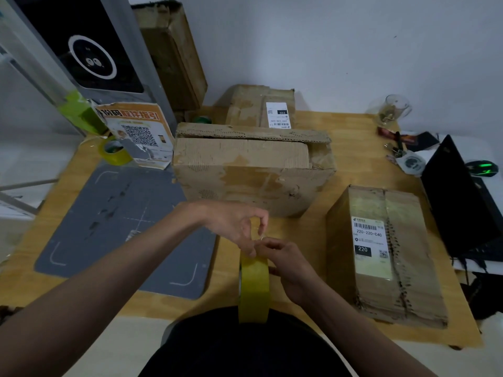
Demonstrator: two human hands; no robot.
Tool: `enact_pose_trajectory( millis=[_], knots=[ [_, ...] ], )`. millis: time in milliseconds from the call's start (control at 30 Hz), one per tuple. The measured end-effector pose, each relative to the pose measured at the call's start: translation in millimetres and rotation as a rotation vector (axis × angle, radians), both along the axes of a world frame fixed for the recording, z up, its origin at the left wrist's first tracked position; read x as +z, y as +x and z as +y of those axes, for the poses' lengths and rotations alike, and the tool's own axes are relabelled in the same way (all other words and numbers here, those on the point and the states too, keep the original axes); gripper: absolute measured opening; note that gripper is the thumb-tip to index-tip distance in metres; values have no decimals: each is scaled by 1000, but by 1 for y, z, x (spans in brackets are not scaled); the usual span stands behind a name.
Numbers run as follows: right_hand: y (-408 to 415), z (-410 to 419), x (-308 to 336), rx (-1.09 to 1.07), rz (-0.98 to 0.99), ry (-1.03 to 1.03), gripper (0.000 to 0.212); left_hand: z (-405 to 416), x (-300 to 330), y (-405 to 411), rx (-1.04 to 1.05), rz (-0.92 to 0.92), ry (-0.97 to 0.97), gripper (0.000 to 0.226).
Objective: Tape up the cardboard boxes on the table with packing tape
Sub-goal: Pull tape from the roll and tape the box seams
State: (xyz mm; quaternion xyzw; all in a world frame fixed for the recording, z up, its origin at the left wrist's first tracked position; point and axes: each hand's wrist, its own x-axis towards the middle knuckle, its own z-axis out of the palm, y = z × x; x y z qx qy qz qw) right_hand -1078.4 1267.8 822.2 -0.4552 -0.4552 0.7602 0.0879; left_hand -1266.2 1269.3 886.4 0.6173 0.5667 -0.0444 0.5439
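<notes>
Both hands are working the roll of yellowish packing tape (254, 289), which is standing on edge at the near edge of the table (351, 172), right in front of the big cardboard box (253, 170). The left hand (234, 227) is curling its fingers over the top of the roll and pinching what looks like the loose tape end, and the right hand (285, 257) is gripping the roll's side just beside it.

What might go wrong, I reckon: the end is thin and see-through, so it could be slipping back onto the roll or splitting into a sliver if it's peeled crooked. And the big box's top flap is sitting raised and ragged, so tape might be bridging the gap and not sticking.

Count: three cardboard boxes, namely the big one, a labelled box (261, 107) behind it, and another labelled box (386, 251) to its right. Two tape rolls, counting the spare roll (115, 151) to the big box's left. One grey mat (122, 229) to its left too.
</notes>
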Motion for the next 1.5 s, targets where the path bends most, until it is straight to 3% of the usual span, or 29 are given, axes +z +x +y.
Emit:
enact_pose_trajectory(
  millis=[233, 400, 533, 633, 767, 867, 1033, 1233, 1367, 1500],
  knots=[
    [7, 8, 1, 0, -11, -39, 21, -8, -11, 3, 69, -90, 26, 58],
    [6, 8, -3, -52, 21, -59, 22, -7, -12, 2, 93, -82, 25, 91],
    [7, 6, -7, -61, 28, -111, 26, -8, -20, 0, 144, -64, 20, 82],
    [8, 23, -2, -249, 76, -191, 26, -9, -23, 0, 148, -72, 5, 81],
    [19, 68, 10, -473, 165, 17, 25, -10, -19, 2, 148, -44, 12, 71],
    [27, 65, 18, -322, 128, 126, 39, -11, -13, 3, 117, -13, 42, 50],
    [38, 11, 18, 130, 11, -15, 99, -15, -18, 5, 105, 30, 85, 42],
    [31, -18, 22, 134, 15, -93, 114, -21, -18, 19, 77, 156, 155, 37],
    [32, -17, 17, 99, -2, -110, 119, -32, -22, 27, 91, 263, 334, 26],
    [32, -19, 18, 94, 14, -94, 118, -35, -23, 28, 196, 226, 389, 16]
  ],
)
